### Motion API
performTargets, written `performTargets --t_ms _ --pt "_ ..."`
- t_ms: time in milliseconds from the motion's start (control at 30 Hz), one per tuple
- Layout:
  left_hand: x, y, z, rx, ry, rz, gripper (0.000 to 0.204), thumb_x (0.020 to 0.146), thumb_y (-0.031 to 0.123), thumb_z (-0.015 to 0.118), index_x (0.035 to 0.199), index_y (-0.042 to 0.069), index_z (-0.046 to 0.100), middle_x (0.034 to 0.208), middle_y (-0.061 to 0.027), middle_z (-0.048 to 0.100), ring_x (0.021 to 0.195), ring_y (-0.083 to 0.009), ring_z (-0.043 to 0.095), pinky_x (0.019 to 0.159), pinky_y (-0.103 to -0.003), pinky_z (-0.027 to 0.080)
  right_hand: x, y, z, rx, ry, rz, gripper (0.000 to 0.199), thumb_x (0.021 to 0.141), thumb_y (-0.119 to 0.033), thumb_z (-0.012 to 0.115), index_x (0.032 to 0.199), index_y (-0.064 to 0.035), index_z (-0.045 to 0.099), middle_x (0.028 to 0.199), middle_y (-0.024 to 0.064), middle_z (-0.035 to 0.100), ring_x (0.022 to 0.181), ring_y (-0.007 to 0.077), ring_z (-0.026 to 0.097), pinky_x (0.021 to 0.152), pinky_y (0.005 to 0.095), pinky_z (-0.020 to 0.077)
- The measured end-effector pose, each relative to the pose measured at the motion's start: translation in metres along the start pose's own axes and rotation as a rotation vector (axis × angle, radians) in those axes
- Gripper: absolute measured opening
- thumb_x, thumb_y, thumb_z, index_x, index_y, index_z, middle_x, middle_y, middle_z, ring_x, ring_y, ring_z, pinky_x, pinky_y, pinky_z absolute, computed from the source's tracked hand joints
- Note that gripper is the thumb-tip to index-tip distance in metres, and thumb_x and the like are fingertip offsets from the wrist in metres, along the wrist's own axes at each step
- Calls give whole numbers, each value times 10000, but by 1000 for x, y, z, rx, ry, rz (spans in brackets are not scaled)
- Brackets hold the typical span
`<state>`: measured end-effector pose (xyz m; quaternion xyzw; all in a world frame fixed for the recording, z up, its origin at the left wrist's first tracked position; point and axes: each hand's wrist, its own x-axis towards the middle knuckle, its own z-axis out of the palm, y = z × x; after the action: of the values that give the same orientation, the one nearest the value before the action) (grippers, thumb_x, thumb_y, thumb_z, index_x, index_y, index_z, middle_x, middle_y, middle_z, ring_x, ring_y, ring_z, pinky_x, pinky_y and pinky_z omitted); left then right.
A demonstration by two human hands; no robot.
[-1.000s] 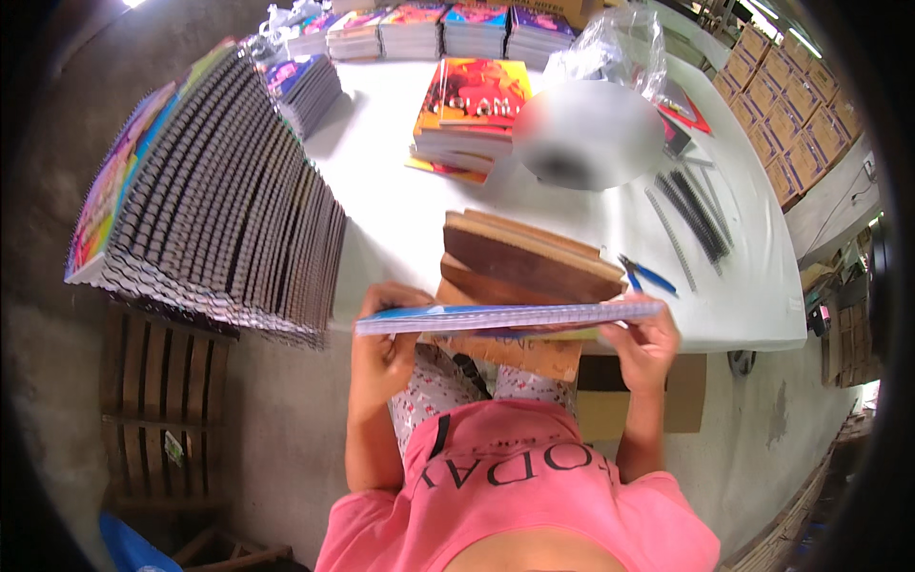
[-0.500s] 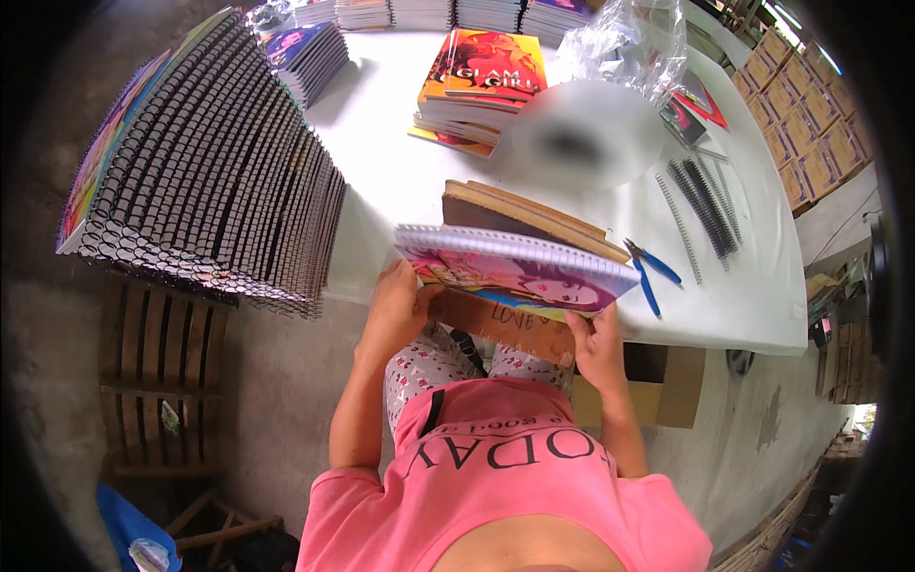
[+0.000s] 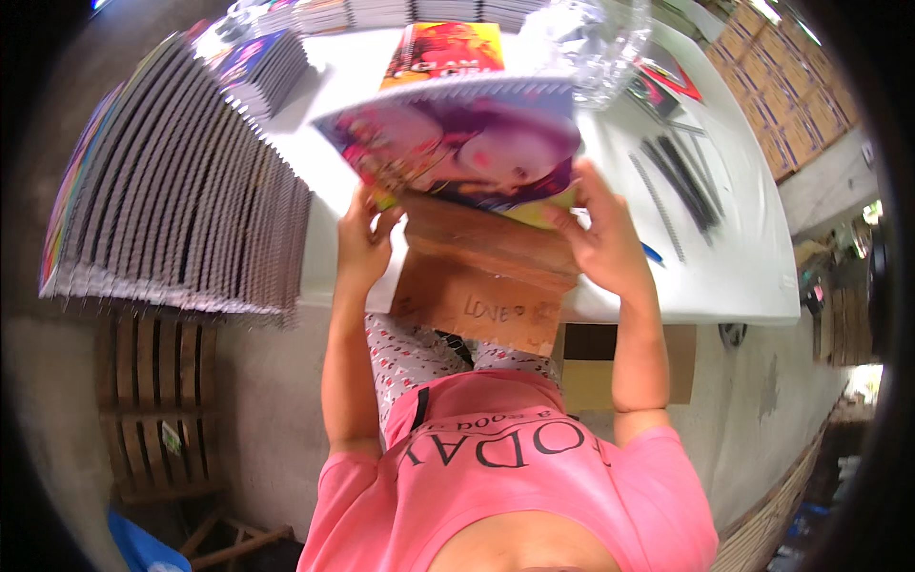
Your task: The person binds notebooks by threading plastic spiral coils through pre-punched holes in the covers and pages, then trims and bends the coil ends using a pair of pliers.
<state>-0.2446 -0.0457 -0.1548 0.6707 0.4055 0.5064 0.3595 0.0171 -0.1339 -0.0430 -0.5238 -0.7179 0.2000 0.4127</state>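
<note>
My left hand point(image 3: 362, 246) and my right hand point(image 3: 610, 234) hold a spiral-bound notebook point(image 3: 467, 143) between them by its lower left and right parts. The notebook is tilted up above the table, its coil along the far edge, and its purple and pink illustrated cover is smeared by motion. Below it lies a brown wooden block or board point(image 3: 491, 234) with a handwritten flat piece point(image 3: 477, 300) jutting over the table's near edge toward my lap. Beside my right hand shows one blue handle of the pliers point(image 3: 652, 254); the rest of the tool is hidden.
A tall stack of spiral notebooks point(image 3: 172, 191) stands at the left. A smaller notebook stack point(image 3: 262, 76) and an orange-red one point(image 3: 448, 52) are farther back. Loose binding coils point(image 3: 681, 186) lie at the right of the white table point(image 3: 743, 276), with clear plastic wrap point(image 3: 591, 57) behind.
Both hands have lifted the notebook up and away from me, a little leftward, off the wooden piece. It now covers part of the orange-red stack, and more of the wood shows.
</note>
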Motion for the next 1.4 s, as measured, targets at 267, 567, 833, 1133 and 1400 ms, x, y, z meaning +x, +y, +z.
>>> performTargets --t_ms 267,567,833,1133,1400 --pt "-33 -10 -4 492 6 18 376 815 -39 582 1174 12 483 1032 -142 580 997 -273 565 846 -337 427 0 156 -100 -242 365 382 362 854 -270 638 1141 -50 602 1041 145 639 970 238 610 864 327 456" --pt "-15 109 89 637 301 680 597 726 336 741 1208 68 515 1145 -130 512 1212 -352 412 1076 -519 217 -6 202 -92 -581 332 335 302 865 -136 599 1162 -78 593 921 140 609 850 282 607 734 341 469" --pt "-12 127 118 704 112 376 415 651 353 766 947 119 593 888 -43 529 860 -228 512 984 -435 290 -18 18 -67 -34 37 8 222 819 -16 624 1023 -75 685 808 76 599 708 134 572 643 255 461" --pt "-7 117 118 684 111 485 356 665 352 731 894 115 596 870 -60 508 899 -256 474 890 -416 337 -16 21 -44 -142 106 -73 227 732 55 670 920 -70 690 901 74 643 836 194 596 705 293 492" --pt "-3 136 115 736 44 457 320 676 335 721 855 108 585 846 -63 488 871 -264 465 919 -429 323 -17 37 -48 259 -71 -77 228 717 90 668 909 -32 677 898 65 654 834 180 595 700 284 491"
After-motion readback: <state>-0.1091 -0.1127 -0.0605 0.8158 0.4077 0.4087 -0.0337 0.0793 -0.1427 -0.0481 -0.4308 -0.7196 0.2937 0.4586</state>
